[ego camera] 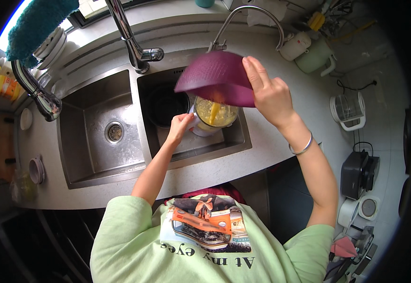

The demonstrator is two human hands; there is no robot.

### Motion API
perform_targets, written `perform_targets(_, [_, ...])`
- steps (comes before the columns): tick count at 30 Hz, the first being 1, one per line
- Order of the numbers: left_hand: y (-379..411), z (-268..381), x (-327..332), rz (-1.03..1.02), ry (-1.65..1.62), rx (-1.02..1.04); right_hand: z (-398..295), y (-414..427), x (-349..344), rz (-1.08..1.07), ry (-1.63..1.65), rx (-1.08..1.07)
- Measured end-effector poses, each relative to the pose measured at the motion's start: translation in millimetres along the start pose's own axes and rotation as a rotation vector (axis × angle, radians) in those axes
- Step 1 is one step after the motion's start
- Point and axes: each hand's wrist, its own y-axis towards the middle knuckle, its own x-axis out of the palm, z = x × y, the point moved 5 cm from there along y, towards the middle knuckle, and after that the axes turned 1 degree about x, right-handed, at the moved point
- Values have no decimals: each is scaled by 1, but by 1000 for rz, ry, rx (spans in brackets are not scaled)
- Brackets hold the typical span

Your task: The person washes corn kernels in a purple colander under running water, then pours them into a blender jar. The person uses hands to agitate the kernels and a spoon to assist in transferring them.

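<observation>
In the right basin of the steel sink (177, 161), a clear jug (205, 131) holds yellow pieces and liquid. My left hand (180, 128) grips its white handle (193, 122). My right hand (272, 95) holds a purple perforated colander (214, 72) by its rim, tipped over the jug's mouth. Some yellow food (214, 112) shows below the colander's lower edge, above the jug's contents; blur hides whether it is falling. The colander's inside is mostly hidden. To the left of the jug, a dark round pan or bowl (166, 106) sits in the same basin.
A chrome faucet (134, 53) stands behind the sink, and a thin curved tap (248, 9) arches behind the colander. The left basin (102, 123) has a drain strainer (114, 132). On the right counter are a green kettle (313, 56), a glass jug (348, 108) and a black appliance (355, 175).
</observation>
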Motion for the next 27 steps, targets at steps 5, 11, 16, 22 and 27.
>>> perform_targets(5, [-3,0,7,69,-83,-7,13,-1,12,-102,68,119])
perform_targets(11, [-16,13,18,170,-204,-23,65,-21,32,-226,472,552])
perform_targets(16, [-34,40,20,222,-169,0,108,-49,22,-274,850,829])
perform_targets(22, [-58,69,9,275,-172,56,138,-72,9,-325,947,826])
perform_targets(27, [-80,110,6,283,-93,127,153,-103,2,-424,1008,846])
